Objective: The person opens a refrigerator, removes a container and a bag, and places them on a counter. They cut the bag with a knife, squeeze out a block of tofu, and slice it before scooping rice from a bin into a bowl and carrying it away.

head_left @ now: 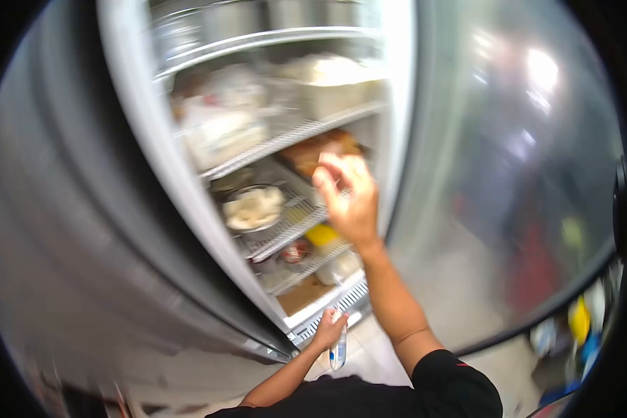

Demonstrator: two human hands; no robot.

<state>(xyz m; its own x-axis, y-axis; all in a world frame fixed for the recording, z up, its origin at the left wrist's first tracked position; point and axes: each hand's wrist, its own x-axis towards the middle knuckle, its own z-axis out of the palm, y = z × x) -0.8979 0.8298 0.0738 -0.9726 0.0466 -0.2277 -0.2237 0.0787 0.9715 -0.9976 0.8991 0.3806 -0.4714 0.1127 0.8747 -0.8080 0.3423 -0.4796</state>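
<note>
"Where is the right hand [352,202]?"

"Raised before the open fridge [150,139], thumb and fingers apart, near a blurred brown item [303,157] on a middle shelf. I can't tell if they touch. A bowl of pale food [254,207] sits to the left."

"And the left hand [329,329]?"

"Lower down, nearer the body, fingers closed around a clear item with blue marking [338,354]. The reflective door [494,174] stands right."
</note>
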